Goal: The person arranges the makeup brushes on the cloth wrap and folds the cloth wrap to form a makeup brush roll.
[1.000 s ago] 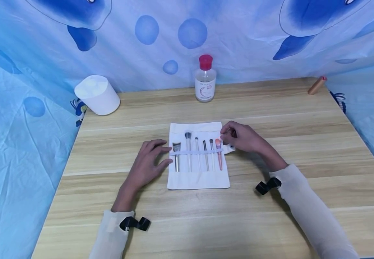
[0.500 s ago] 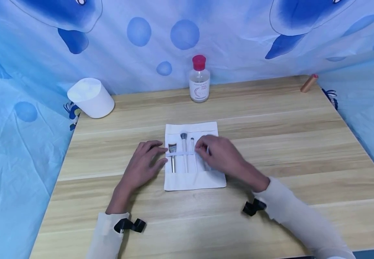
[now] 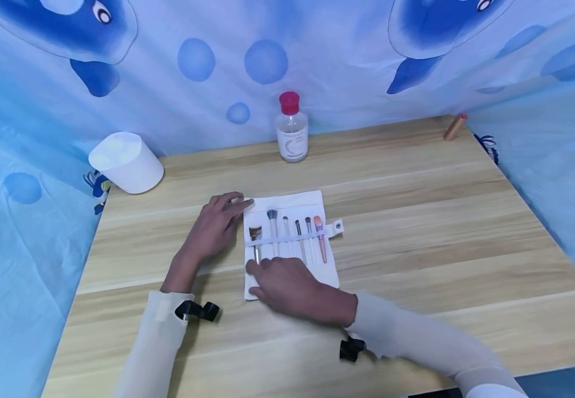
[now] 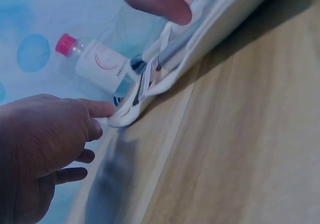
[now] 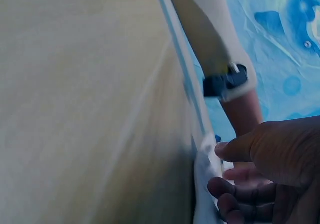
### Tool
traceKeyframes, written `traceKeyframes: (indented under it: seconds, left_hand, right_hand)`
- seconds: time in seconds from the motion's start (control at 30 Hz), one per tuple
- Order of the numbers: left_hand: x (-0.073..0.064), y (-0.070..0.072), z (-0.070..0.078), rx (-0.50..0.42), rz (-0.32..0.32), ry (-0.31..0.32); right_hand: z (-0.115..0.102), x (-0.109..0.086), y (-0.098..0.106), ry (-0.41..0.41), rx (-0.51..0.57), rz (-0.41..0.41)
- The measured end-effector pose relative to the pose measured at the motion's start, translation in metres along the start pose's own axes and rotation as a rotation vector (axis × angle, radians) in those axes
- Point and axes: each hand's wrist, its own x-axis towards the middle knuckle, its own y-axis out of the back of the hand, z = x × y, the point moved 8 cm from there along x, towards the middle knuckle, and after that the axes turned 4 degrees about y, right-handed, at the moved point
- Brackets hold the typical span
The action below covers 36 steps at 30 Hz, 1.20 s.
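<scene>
A white cloth brush roll (image 3: 283,203) lies unrolled on the table, with several makeup brushes tucked under its elastic band. Among them are a wide flat brush (image 3: 256,234) at the left, a fluffy dark brush (image 3: 273,216) and a pink brush (image 3: 320,237) at the right. My left hand (image 3: 210,229) touches the roll's upper left corner with an extended finger. Reaching across the lower part, my right hand (image 3: 289,287) has its fingertips at the lower left edge, thumb and fingers apart. It covers the lower ends of some brushes. The left edge lifts slightly in the left wrist view.
Behind the roll stands a clear bottle (image 3: 293,138) with a red cap. A white cylindrical object (image 3: 127,163) is at the back left, and a small copper-coloured tube (image 3: 454,127) at the back right. A snap tab (image 3: 337,228) sticks out from the roll's right side.
My right hand has travelled from the roll's right edge across the brushes to its lower left corner. My left hand has slid up along the left edge to the upper corner.
</scene>
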Motion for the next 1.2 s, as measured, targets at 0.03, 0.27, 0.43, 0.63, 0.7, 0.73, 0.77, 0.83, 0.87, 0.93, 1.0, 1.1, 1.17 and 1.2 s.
traceKeyframes:
  seconds: [0.03, 0.27, 0.43, 0.63, 0.7, 0.73, 0.77, 0.83, 0.87, 0.93, 1.0, 1.1, 1.17, 1.2]
  left_hand:
    - [0.0, -0.001, -0.002, 0.01, -0.008, 0.0]
    - [-0.006, -0.004, -0.005, -0.014, -0.005, -0.021]
    - [-0.016, 0.0, -0.001, -0.02, 0.004, -0.02]
    - [-0.033, 0.005, 0.011, -0.021, 0.021, -0.034]
    - [-0.038, 0.006, 0.018, -0.018, 0.011, -0.042]
    - [-0.04, 0.005, 0.022, -0.018, 0.008, -0.051]
    - [-0.043, 0.006, 0.026, -0.018, 0.006, -0.057]
    - [-0.05, 0.005, 0.034, -0.019, -0.004, -0.063]
    - [-0.054, 0.005, 0.037, -0.019, -0.013, -0.064]
    - [-0.062, 0.004, 0.043, -0.022, -0.026, -0.064]
    - [-0.069, 0.003, 0.048, -0.027, -0.054, -0.052]
    - [-0.079, 0.0, 0.056, -0.041, -0.089, -0.047]
    - [-0.084, -0.001, 0.062, -0.058, -0.099, -0.057]
    - [-0.087, -0.001, 0.066, -0.065, -0.098, -0.065]
  right_hand:
    - [-0.004, 0.001, -0.003, 0.02, -0.018, -0.014]
    - [-0.01, -0.005, -0.006, 0.082, -0.064, -0.027]
    - [0.002, -0.021, 0.002, 0.077, 0.039, 0.021]
    - [0.023, -0.048, 0.012, 0.078, 0.1, 0.075]
    - [0.032, -0.058, 0.016, 0.062, 0.112, 0.065]
    - [0.037, -0.063, 0.018, 0.05, 0.118, 0.059]
    - [0.042, -0.068, 0.02, 0.038, 0.127, 0.053]
    - [0.051, -0.079, 0.024, 0.024, 0.14, 0.055]
    - [0.056, -0.084, 0.026, 0.023, 0.149, 0.061]
    - [0.065, -0.093, 0.029, 0.021, 0.167, 0.069]
    - [0.074, -0.101, 0.031, 0.014, 0.186, 0.073]
    - [0.091, -0.113, 0.032, -0.009, 0.212, 0.066]
    - [0.104, -0.121, 0.031, -0.028, 0.229, 0.065]
    - [0.111, -0.124, 0.031, -0.039, 0.238, 0.065]
